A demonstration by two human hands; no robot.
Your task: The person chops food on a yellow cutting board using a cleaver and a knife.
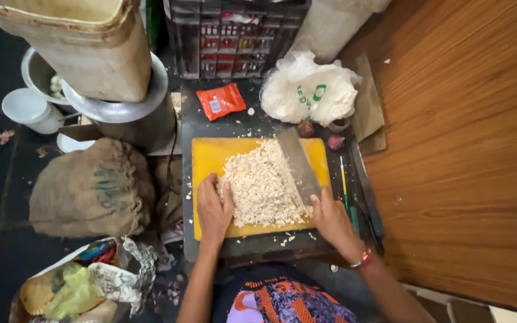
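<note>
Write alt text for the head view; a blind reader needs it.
A person's right hand holds a broad cleaver against a pile of chopped pale bits on a yellow cutting board, while the left hand steadies the pile's edge.

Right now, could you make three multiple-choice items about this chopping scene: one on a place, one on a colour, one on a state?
1. Where does the cleaver rest?
A. on the chopped pile
B. on the sack
C. in the crate

2. What colour is the board?
A. blue
B. yellow
C. white

3. How is the left hand?
A. flat beside the pile
B. raised in the air
C. closed on a cup

Answers: 1 A, the blade lies tilted across the pile, its handle in the right hand. 2 B, its bare corner is yellow. 3 A, its fingers lie spread on the board at the pile's edge.
</note>
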